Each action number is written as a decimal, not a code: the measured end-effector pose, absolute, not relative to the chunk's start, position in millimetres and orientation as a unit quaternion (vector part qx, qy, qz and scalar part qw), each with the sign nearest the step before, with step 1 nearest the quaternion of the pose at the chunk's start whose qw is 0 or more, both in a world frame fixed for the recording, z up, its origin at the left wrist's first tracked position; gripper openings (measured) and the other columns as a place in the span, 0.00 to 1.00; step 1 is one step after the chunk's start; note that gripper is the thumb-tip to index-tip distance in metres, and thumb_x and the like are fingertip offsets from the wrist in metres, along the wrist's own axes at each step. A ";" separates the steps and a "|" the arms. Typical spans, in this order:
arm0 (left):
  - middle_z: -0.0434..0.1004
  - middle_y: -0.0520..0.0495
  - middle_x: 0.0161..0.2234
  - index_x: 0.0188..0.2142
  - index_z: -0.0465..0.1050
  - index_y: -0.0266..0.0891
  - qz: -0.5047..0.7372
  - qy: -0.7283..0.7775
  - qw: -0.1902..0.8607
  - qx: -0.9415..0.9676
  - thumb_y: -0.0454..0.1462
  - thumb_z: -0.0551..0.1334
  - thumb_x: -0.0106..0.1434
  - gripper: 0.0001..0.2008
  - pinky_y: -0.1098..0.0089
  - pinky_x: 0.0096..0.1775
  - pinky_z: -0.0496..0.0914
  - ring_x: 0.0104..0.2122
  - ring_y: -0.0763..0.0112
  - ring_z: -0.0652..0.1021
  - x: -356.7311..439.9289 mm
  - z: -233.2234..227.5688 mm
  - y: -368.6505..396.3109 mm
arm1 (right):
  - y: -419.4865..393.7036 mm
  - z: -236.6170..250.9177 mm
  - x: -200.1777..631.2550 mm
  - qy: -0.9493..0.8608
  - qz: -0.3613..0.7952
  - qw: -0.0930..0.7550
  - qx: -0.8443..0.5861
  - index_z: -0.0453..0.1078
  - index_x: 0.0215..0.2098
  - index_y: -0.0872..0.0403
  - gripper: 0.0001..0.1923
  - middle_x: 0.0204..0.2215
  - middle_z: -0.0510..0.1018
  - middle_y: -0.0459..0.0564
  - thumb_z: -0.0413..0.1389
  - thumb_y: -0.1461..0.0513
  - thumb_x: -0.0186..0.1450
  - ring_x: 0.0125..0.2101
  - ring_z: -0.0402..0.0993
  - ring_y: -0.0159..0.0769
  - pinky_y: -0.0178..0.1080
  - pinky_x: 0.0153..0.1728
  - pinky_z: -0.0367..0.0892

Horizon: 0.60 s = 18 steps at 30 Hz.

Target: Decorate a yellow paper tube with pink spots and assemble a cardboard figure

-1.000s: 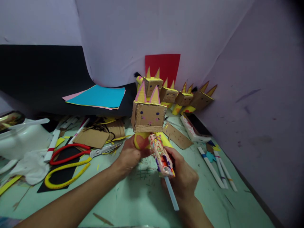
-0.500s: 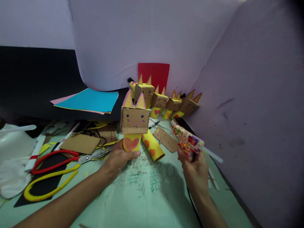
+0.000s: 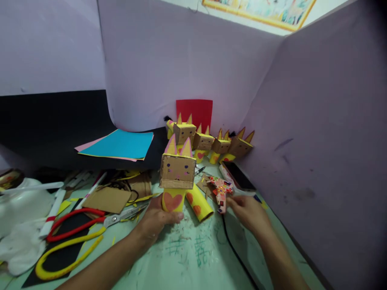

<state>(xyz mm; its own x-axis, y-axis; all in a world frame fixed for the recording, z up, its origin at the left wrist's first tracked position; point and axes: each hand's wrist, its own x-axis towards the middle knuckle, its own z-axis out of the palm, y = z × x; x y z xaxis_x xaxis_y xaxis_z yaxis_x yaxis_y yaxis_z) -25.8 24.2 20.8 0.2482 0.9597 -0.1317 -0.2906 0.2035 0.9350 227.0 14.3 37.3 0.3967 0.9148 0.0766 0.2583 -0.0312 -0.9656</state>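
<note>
Left hand [image 3: 155, 219] wrapped round the yellow paper-tube body w/ orange heart of a brown cardboard box-head cat figure [image 3: 177, 177], base on the pale green tabletop [image 3: 193, 262], figure upright, face toward camera; grip low on the tube probably to steady it w/o crushing the head or the pink-and-yellow ears. Right hand [image 3: 248, 212] at the rear end of a floral-patterned hot glue gun [image 3: 221, 190], fingers curled loosely near the handle, gun resting nose-away on cardboard scraps just right of the figure; cannot tell if actually gripped or just touched. Black cord [image 3: 236, 253] trailing from gun toward camera. Second yellow tube w/ orange hearts [image 3: 198, 201] lying on its side betw. figure and gun, touching the figure's base. Row of four similar cardboard cat figures [image 3: 208, 141] parked at the back by a red card sheet [image 3: 195, 112], out of the work zone. Dark smartphone [image 3: 238, 176] near the right wall. Red- and yellow-handled scissors [image 3: 78, 229] at left. Blue paper sheet [image 3: 121, 144] further back. Green handwritten marks on tabletop [image 3: 189, 245], not legible. No brand names readable.
</note>
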 end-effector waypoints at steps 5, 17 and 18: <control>0.79 0.49 0.28 0.35 0.77 0.36 0.435 0.366 0.703 0.428 0.31 0.71 0.37 0.21 0.72 0.27 0.66 0.25 0.70 0.74 -23.3 27.5 18.7 | 21.7 79.0 193.5 -0.459 0.293 0.590 -0.596 0.71 0.49 0.51 0.32 0.46 0.78 0.54 0.65 0.47 0.49 0.44 0.76 0.45 0.40 0.35 0.72; 0.79 0.47 0.29 0.31 0.79 0.37 0.421 0.371 0.705 0.432 0.28 0.69 0.35 0.19 0.68 0.33 0.68 0.29 0.65 0.75 -20.6 30.4 20.8 | 41.7 84.6 124.2 -0.484 0.525 0.562 -0.418 0.70 0.47 0.53 0.28 0.43 0.80 0.53 0.63 0.50 0.52 0.42 0.77 0.46 0.44 0.39 0.74; 0.79 0.48 0.29 0.31 0.79 0.37 0.417 0.375 0.707 0.431 0.28 0.69 0.35 0.18 0.69 0.32 0.67 0.29 0.65 0.75 -20.2 30.7 20.7 | 41.5 83.6 124.7 -0.487 0.534 0.559 -0.407 0.70 0.46 0.53 0.26 0.43 0.80 0.53 0.63 0.51 0.53 0.43 0.77 0.46 0.44 0.41 0.73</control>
<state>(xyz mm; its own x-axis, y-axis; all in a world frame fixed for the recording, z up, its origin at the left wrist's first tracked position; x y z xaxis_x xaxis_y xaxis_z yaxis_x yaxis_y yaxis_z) -20.2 20.7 30.7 0.3714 0.9128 -0.1698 -0.2666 0.2800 0.9222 124.7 41.5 83.6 -0.0441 0.9930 0.1098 -0.2010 0.0989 -0.9746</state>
